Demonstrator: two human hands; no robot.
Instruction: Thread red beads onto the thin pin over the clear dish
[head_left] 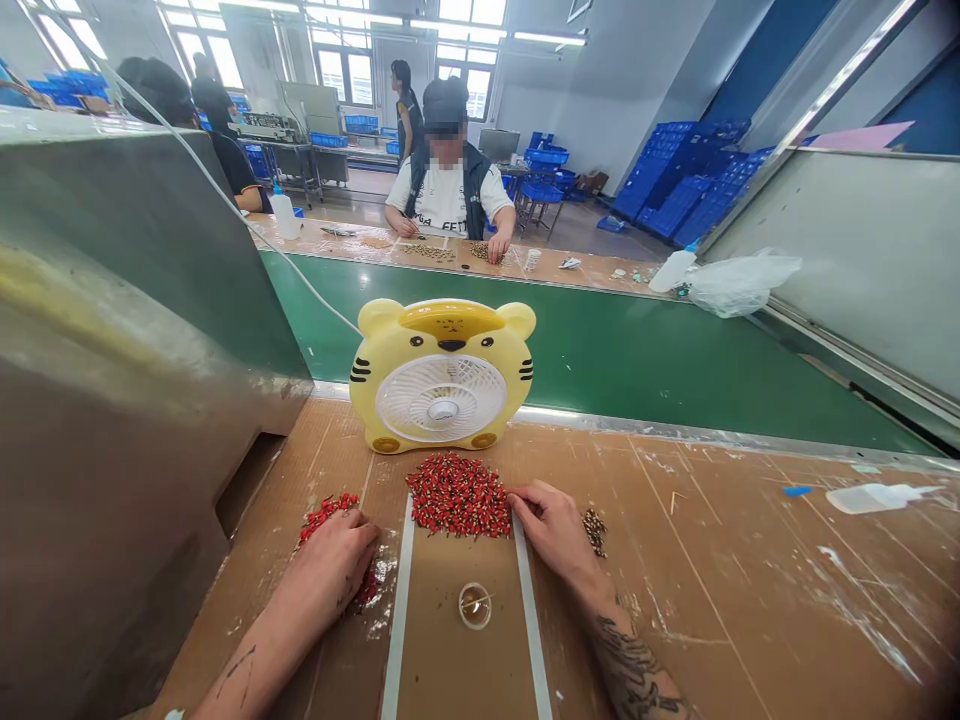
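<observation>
A heap of small red parts with pale and dark bits [457, 495] lies at the top of a brown strip bounded by two white tape lines. At the heap's right edge is my right hand [553, 525], thumb and forefinger pinched together; anything between them is too small to make out. My left hand [346, 550] rests left of the strip, fingers curled down and partly hidden, among a smaller group of red parts [328, 515]. More dark red bits [366, 587] lie under its fingers. On the strip stands a small clear round cup [475, 606] with a thin stick across it.
A yellow tiger-faced fan [442, 375] stands behind the heap. Small dark-and-gold parts [595, 532] lie beyond my right hand. A white squeeze bottle [870, 498] and blue cap [796, 491] are at right. A metal housing [112, 400] blocks the left. Across the green belt [637, 360] sits a co-worker.
</observation>
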